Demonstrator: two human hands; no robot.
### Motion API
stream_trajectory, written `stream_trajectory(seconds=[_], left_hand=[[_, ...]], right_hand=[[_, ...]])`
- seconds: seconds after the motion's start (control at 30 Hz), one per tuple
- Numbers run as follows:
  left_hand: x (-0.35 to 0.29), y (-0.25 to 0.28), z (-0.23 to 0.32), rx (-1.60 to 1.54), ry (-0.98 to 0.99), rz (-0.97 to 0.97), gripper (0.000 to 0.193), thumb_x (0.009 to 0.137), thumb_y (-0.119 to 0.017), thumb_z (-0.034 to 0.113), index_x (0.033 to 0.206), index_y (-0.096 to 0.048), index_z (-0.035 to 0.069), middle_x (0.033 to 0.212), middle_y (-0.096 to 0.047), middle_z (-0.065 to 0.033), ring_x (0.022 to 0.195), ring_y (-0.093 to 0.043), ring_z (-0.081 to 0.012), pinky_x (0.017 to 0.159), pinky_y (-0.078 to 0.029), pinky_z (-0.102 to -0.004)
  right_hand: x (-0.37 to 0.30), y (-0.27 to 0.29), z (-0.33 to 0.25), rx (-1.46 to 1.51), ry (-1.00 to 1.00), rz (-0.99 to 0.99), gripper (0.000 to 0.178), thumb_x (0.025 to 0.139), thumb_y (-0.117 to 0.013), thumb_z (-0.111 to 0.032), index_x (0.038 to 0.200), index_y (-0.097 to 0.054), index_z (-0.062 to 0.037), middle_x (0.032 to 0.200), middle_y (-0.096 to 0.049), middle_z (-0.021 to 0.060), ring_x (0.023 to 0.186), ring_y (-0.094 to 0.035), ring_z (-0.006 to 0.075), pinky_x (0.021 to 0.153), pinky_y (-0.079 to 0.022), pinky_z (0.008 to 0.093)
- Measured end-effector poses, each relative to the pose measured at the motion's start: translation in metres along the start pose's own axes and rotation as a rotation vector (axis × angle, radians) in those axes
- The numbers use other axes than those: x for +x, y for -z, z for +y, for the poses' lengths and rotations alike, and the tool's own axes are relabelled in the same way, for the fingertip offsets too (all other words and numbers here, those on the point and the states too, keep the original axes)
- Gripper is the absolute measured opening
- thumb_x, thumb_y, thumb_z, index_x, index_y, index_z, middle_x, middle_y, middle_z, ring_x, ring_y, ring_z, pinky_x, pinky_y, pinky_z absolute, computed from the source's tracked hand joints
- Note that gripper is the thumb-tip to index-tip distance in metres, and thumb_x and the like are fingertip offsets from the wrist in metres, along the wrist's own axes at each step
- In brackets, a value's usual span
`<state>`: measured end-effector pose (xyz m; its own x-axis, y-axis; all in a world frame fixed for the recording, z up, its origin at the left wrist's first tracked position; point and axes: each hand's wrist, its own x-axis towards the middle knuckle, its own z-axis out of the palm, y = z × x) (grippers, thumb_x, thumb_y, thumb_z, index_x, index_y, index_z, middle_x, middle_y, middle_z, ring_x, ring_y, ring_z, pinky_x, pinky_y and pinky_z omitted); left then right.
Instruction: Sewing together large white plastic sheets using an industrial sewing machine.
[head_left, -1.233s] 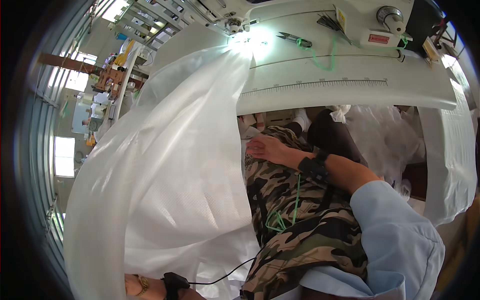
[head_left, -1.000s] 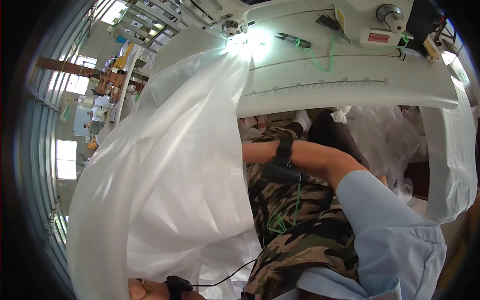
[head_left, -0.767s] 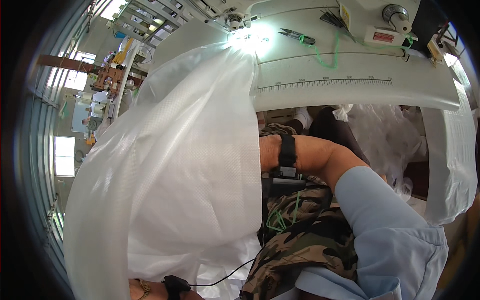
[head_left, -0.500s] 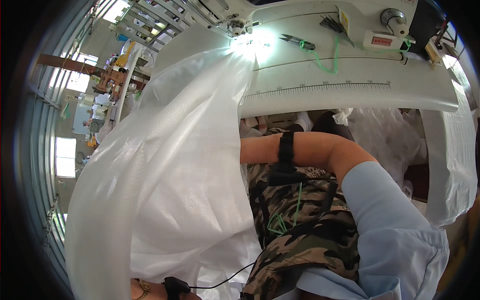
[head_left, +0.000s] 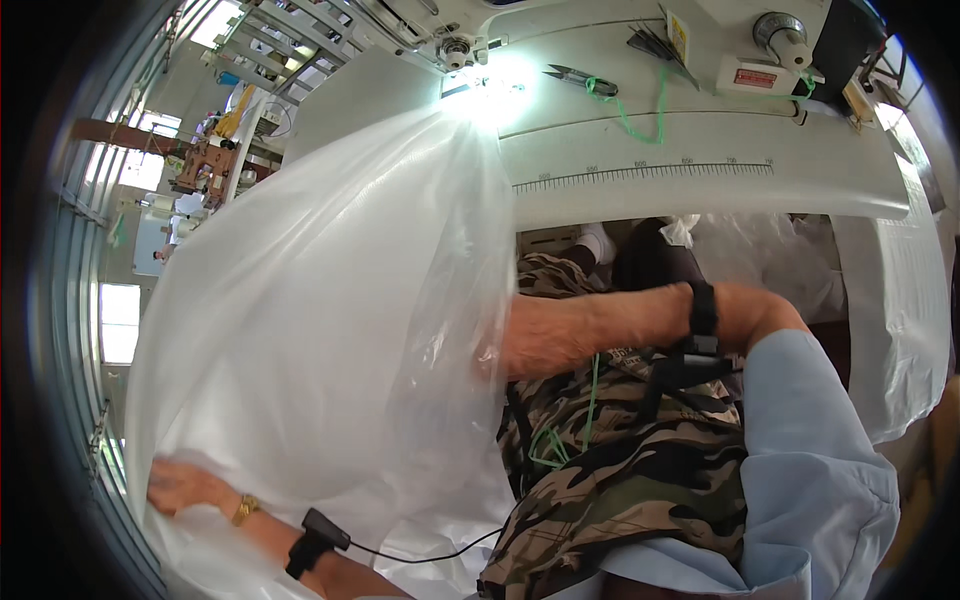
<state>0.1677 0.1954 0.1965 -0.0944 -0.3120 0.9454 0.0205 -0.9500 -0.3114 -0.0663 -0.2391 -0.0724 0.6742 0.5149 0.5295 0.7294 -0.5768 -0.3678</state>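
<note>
A large white translucent plastic sheet (head_left: pixel 290 330) hangs spread from the lit needle area of a sewing machine (head_left: pixel 455 55) down over the left of my lap. At its lower left edge my left hand (head_left: pixel 188 487) has its fingers bent round the plastic, somewhat blurred. My right hand (head_left: pixel 500 345) reaches leftward to the sheet's right edge. Its fingers lie behind or in the translucent folds, so their grip is hidden. Thread snips (head_left: pixel 587 82) with green thread (head_left: pixel 645 135) lie on the machine bed, right of the bright lamp spot.
A ruler scale (head_left: pixel 650 172) runs along the machine table's front edge. A dark pointed tool (head_left: pixel 655 45) and a handwheel-like knob (head_left: pixel 782 40) are at the back right. Crumpled clear plastic (head_left: pixel 770 262) lies below the table, and a white plastic strip (head_left: pixel 880 330) hangs at right.
My left hand has moved up into view along the sheet's left edge. My right forearm has drawn back rightward, partly out from behind the sheet. The sheet now spreads wider and smoother.
</note>
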Motion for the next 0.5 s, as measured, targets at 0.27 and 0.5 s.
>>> stream_trajectory(seconds=[0.27, 0.5], left_hand=[[-0.185, -0.074, -0.126, -0.145, -0.444, -1.41, 0.036, 0.098, -0.051, 0.023, 0.124, -0.059, 0.0, 0.127, -0.058, -0.0216, 0.125, -0.05, -0.0332, 0.107, -0.038, -0.0403], [-0.082, 0.048, 0.267, -0.722, -0.192, -1.222, 0.037, 0.091, -0.057, 0.019, 0.122, -0.06, 0.0, 0.122, -0.062, -0.0195, 0.11, -0.059, -0.038, 0.094, -0.047, -0.0435]], right_hand=[[-0.014, -0.029, -0.015, -0.245, 0.026, -0.096, 0.006, 0.074, -0.064, -0.015, 0.069, -0.063, -0.012, 0.07, -0.062, 0.0027, 0.082, -0.063, 0.0197, 0.092, -0.039, 0.0364], [-0.019, -0.002, -0.004, -0.174, -0.051, -0.092, 0.016, 0.08, -0.066, -0.026, 0.071, -0.065, -0.012, 0.066, -0.063, 0.0012, 0.075, -0.064, 0.0189, 0.081, -0.039, 0.0329]])
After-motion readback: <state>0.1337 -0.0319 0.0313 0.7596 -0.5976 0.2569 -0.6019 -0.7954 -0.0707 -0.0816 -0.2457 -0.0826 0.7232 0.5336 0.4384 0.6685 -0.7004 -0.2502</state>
